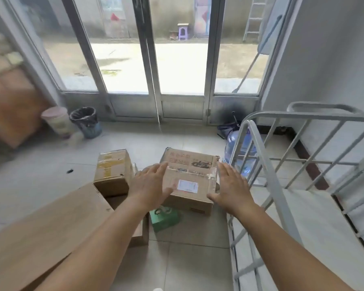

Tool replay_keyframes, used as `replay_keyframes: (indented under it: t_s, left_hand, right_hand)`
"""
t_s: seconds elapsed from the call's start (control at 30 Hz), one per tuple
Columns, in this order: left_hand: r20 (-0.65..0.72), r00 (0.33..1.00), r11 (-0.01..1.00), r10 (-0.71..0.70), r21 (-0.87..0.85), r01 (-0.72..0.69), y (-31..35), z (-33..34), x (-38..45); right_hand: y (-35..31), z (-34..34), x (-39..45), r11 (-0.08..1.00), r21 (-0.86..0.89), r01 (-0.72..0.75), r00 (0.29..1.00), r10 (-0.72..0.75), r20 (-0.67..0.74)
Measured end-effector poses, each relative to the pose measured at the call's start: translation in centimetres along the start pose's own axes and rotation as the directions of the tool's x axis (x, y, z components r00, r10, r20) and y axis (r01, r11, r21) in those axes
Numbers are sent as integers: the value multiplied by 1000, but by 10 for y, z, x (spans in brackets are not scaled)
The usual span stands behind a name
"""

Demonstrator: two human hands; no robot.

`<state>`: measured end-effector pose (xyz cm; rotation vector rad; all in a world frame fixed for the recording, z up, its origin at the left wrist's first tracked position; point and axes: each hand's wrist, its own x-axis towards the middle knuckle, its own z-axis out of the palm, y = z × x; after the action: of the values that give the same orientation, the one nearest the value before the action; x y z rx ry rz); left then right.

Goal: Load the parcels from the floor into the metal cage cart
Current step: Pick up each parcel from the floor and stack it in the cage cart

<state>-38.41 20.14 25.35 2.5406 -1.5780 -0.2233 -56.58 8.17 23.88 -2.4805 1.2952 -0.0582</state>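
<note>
**Gripping the Taped Box for Transfer to the Cart**

While both hands flank the taped box [189, 181], the head view shows the lift not yet secured. The left hand [150, 183] lies against the box's left edge with fingers straight and close together; the right hand [229, 185] stands just beside the right edge, fingers straight and slightly spread. Whether the right palm touches the cardboard cannot be told.

The box rests on the tiled floor [187, 259], partly over a green packet [164, 217], near the cart [303, 185] at right. A smaller box [111, 171] and a large flat carton [44, 234] lie to the left.

Recommended procedure: press both palms squarely against opposite sides, low on the box, then hook the fingertips under the bottom edge. Lift level, clear the cart's side rail, and set the box flat on the cart floor. Judged risk: the loose tape offers poor grip.
</note>
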Motion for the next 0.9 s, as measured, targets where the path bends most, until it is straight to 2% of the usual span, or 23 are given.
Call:
replay_keyframes:
  t_s: [0.13,0.3,0.57,0.9]
  left_hand:
    - [30,993,994,-112,-15,113,-46,9,-3]
    - [64,977,978,-204,-37,207,-97,25,20]
    - [213,957,978,-196,-21,205,-150,57,83]
    - [334,927,974,-168,-86,208,-156,106,195]
  right_hand:
    - [-29,26,25,999,1,49,997,-49,63]
    - [-56,54,70,999,-17,37,993,-35,114]
    - [-55,99,131,994,-22,-110,984,112,140]
    - [-8,144,214,961,66,-268,953,254,163]
